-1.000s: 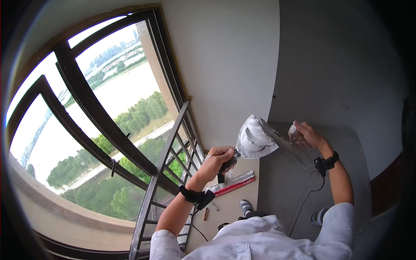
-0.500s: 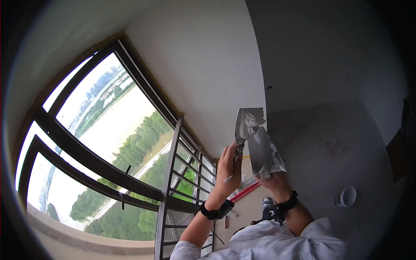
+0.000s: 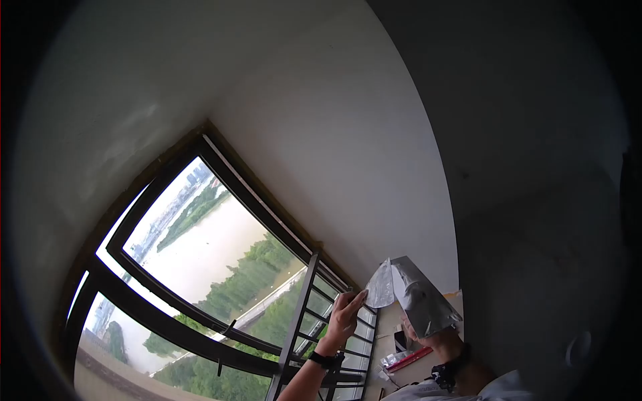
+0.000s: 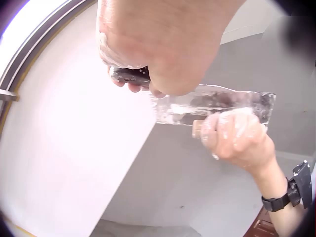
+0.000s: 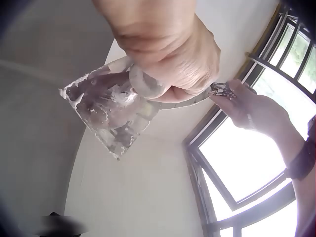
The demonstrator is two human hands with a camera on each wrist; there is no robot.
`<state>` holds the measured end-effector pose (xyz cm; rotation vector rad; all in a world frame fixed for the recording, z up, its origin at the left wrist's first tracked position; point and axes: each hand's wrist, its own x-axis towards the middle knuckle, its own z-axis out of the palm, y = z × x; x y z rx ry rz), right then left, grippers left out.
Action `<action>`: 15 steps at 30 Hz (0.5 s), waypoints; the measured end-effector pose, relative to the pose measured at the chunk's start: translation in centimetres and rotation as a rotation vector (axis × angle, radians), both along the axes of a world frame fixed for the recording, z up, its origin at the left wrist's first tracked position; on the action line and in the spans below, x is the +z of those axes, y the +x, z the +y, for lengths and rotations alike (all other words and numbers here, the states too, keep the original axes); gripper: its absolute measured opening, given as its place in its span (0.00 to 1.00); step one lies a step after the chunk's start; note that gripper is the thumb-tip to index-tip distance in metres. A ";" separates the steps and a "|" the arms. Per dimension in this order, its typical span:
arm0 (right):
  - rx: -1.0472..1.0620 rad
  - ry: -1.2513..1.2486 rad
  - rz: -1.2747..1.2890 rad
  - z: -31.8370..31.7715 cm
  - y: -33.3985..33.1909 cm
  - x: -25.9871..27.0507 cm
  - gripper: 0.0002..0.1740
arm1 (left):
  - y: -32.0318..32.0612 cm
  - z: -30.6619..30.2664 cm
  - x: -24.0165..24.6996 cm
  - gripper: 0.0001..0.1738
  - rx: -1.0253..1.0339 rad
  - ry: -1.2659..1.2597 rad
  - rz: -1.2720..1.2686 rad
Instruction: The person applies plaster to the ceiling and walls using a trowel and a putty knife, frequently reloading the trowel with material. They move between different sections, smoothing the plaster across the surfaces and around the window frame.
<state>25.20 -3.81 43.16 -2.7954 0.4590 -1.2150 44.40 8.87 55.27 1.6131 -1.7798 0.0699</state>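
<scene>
My left hand (image 3: 342, 319) grips the dark handle (image 4: 129, 76) of a wide putty knife (image 3: 381, 287), whose blade reaches right to the trowel's edge. With my right hand (image 4: 237, 133) I hold a flat rectangular steel trowel (image 3: 431, 304) by its rounded handle. In the head view the trowel blade hides most of the right fingers. White putty (image 3: 405, 283) lies on the trowel face beside the knife blade. The right wrist view shows putty smears on the handle side of the trowel. Putty also coats the right knuckles in the left wrist view.
A dark-framed window (image 3: 180, 326) with a metal railing (image 3: 294, 334) stands to my left. Ahead is a pale wall (image 3: 348, 154), meeting a darker grey area at right. A long red-edged tool (image 3: 409, 359) lies on the floor below my hands.
The view has tilted up. My hands came together, and the trowel turned from a slant to lie against the putty knife. The putty mound on the knife has shrunk, and putty now shows on the trowel.
</scene>
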 end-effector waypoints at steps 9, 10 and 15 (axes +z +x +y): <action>0.842 1.964 -1.015 -7.8 -5.2 12.8 0.20 | 10.7 0.7 -11.1 0.21 0.321 0.277 0.189; 0.931 2.007 -1.033 -9.1 -5.2 14.3 0.19 | 11.6 0.7 -11.4 0.21 0.337 0.276 0.239; 1.041 1.866 -1.011 -15.3 -3.0 21.3 0.21 | 16.2 0.9 -12.8 0.19 0.422 0.125 0.212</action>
